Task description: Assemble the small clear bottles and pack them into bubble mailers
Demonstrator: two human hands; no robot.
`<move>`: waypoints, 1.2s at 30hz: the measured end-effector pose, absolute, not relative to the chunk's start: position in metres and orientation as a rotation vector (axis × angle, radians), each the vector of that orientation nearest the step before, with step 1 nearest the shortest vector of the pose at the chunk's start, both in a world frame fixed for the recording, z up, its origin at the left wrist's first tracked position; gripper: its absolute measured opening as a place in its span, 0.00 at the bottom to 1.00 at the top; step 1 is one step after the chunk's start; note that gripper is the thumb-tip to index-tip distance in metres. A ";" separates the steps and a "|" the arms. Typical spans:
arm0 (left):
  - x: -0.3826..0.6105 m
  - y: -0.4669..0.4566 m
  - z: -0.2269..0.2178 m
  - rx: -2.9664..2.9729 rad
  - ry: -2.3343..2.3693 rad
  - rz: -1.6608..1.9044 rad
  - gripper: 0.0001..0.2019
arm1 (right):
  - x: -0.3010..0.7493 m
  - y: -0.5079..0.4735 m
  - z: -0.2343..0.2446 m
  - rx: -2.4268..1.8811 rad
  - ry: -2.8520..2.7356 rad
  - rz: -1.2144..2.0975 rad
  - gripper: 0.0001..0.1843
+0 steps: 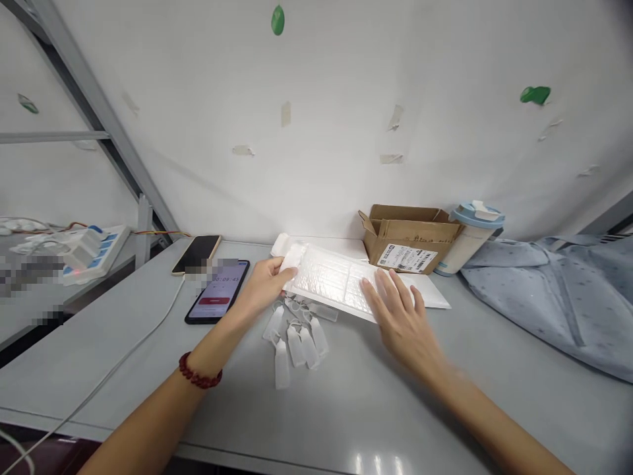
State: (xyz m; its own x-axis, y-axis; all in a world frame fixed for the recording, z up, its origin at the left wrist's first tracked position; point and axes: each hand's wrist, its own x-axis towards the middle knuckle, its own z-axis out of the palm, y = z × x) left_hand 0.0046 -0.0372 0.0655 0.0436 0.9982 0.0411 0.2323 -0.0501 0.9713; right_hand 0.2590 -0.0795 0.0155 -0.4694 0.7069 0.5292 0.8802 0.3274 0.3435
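A white bubble mailer is slanted across the middle of the grey table, its surface shiny and dimpled. My left hand pinches its left end between thumb and fingers. On its right part lies my right hand, fingers spread and stretched out over the surface; the thumb is hidden. Just below the mailer's lower edge is a loose group of small white plastic tags with loops, some partly covered by it. Another white mailer shows from beneath, at the right.
An open cardboard box and a tumbler with a blue lid stand by the wall. Blue-grey fabric lies at the right. Two phones rest at the left, with a white cable crossing the table. A power strip sits farther left.
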 end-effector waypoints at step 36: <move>0.036 -0.059 0.049 1.924 1.357 0.724 0.19 | 0.255 -0.091 0.021 -1.141 -2.332 -0.441 0.29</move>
State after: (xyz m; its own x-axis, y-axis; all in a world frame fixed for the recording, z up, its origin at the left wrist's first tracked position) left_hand 0.0357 -0.0586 0.0488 0.3068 0.9497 0.0623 0.5806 -0.2387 0.7784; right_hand 0.2549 -0.0906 0.0213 -0.5221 0.6376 0.5665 0.8004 0.5956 0.0673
